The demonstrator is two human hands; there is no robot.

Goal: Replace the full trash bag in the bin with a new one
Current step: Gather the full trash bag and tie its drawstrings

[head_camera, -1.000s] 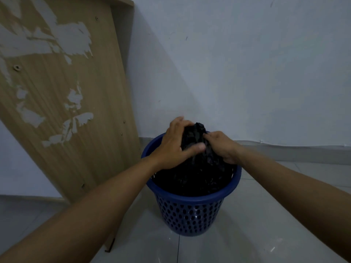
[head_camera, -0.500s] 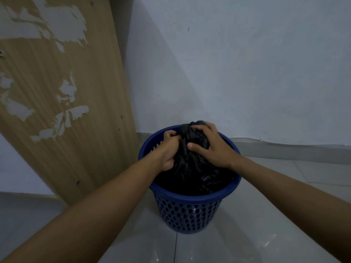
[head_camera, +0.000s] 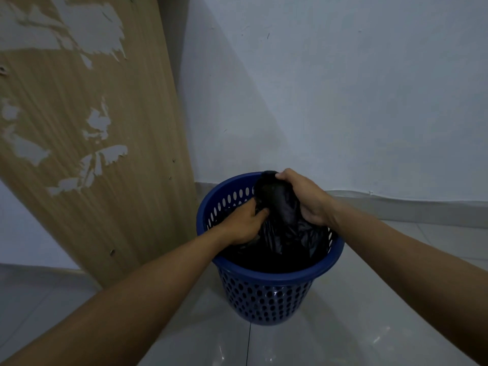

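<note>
So, looking down at a black bag point(head_camera: 285, 215): thin, crinkly, a bit glossy, bunched into a twisted neck and sitting inside a blue bin point(head_camera: 266, 294) full of oval holes. Sticks up just past the far rim. Gripped by 2 hands: right hand point(head_camera: 303, 199) curled round the top of the bunch, left hand point(head_camera: 243, 225) lower down inside the rim, fingers closed on the plastic. Standing on a shiny floor point(head_camera: 369, 326) beside a peeling wood panel point(head_camera: 92, 114).
</note>
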